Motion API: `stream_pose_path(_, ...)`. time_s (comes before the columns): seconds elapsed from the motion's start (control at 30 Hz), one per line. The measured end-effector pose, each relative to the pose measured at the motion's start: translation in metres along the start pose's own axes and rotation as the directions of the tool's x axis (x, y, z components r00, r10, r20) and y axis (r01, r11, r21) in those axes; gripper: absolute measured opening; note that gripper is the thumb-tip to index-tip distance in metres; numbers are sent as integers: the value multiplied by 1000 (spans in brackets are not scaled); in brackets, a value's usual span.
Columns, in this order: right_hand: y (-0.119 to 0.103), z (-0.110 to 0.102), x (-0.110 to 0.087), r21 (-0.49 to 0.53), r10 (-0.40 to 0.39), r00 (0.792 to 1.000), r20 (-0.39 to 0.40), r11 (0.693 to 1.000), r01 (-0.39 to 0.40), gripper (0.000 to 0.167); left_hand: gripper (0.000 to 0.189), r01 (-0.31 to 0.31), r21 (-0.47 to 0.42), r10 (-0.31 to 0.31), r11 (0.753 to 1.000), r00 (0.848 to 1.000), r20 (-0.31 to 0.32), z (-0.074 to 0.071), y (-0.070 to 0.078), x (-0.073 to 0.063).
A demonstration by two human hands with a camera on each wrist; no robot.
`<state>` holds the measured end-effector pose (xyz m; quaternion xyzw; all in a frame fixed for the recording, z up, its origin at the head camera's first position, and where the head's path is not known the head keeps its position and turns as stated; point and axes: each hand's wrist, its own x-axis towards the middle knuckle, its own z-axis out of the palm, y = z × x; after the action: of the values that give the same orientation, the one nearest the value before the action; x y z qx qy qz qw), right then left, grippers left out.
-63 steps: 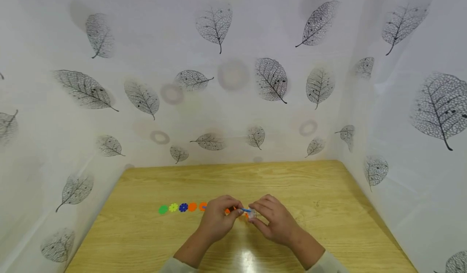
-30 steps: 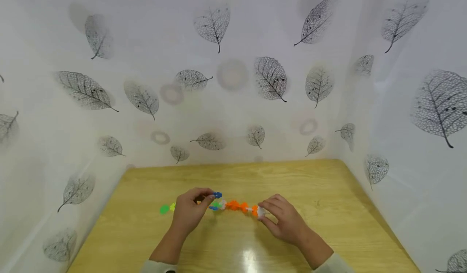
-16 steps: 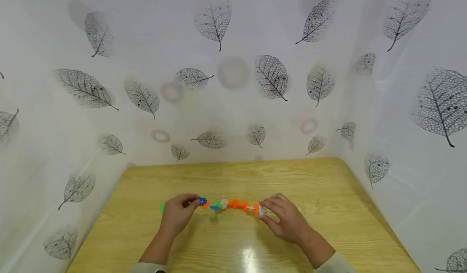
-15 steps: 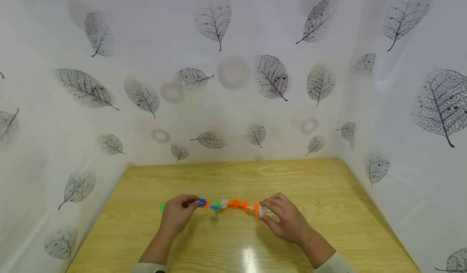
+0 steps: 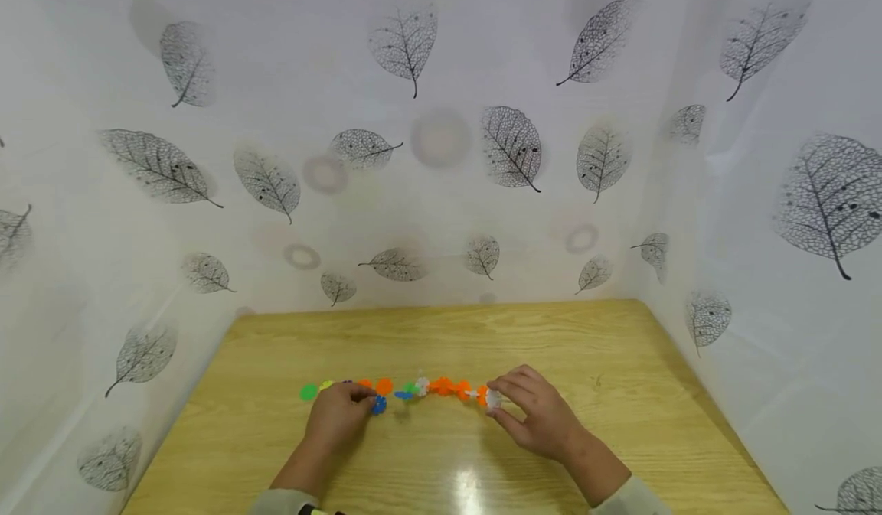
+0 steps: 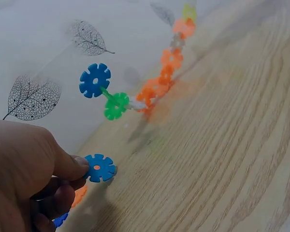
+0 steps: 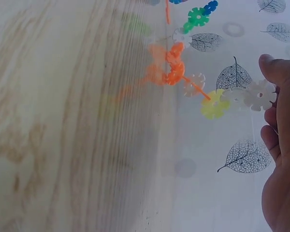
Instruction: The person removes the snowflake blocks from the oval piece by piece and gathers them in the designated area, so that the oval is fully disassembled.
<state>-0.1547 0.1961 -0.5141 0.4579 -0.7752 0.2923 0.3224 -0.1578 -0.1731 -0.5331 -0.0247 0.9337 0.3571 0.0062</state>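
Observation:
My left hand pinches a blue snowflake disc between thumb and fingers, low over the table. In the left wrist view, this blue disc is slotted all round its rim. My right hand holds the right end of a chain of linked discs by a white disc. The chain runs left through orange, white and green discs to another blue disc. In the right wrist view, a yellow disc sits near the held white disc. A gap separates the two blue discs.
Loose discs lie in a row behind my left hand: a green disc, a yellow disc, a partly hidden dark blue one and two orange discs. Leaf-patterned white curtains enclose the wooden table.
My left hand has moved left from beside my right hand, carrying the blue disc, and then down towards the near side of the row. My right hand has shifted slightly right with the chain.

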Motion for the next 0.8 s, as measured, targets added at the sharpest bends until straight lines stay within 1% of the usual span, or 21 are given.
stream_pose_path(0.1,0,0,1,-1,-4,1000,-3,1000,4,44,11,-11,35,10,999,1000,4,2,-1,3)
stream_pose_path(0.13,0,1,1,0,-5,1000,-5,1000,5,44,11,-1,36,1,999,1000,7,2,-1,4)
stream_pose_path(0.37,-1,1,0,0,0,1000,5,1000,0,42,12,11,69,-11,998,1000,-4,5,-3,8)
stream_pose_path(0.6,-1,2,0,3,8,1000,8,1000,-8,45,15,12,62,-11,998,1000,-13,8,-6,9)
stream_pose_path(0.8,-2,1,1,0,6,1000,10,1000,-6,46,13,21,52,-18,998,999,-50,8,-9,9)
